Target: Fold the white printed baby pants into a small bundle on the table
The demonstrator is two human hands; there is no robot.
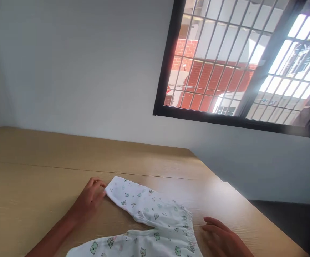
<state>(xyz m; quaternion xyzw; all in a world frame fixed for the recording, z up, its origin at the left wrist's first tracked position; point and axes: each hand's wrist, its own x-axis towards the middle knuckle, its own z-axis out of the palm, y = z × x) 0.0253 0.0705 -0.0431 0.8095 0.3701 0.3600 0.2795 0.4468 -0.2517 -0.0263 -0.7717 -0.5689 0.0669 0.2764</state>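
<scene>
A pair of small white pants [155,210] with a print of little green animals lies spread on the wooden table. One leg points to the far left, and the other runs out of the bottom of the view. The gathered elastic waistband is on the right. Beside the far leg's cuff is my left hand [92,194], its fingers loosely bent and apart, the tips at the cuff's edge. My right hand [221,237] rests low over the table just right of the waistband, fingers stretched out, with nothing seen in it. Its lower part is cut off by the frame.
The light wooden table [50,153] has a seam running across it and a slanting right edge. A pale wall [90,71] stands behind it. A dark-framed window [213,116] with bars is at the upper right. Dark floor [291,221] shows beyond the right edge.
</scene>
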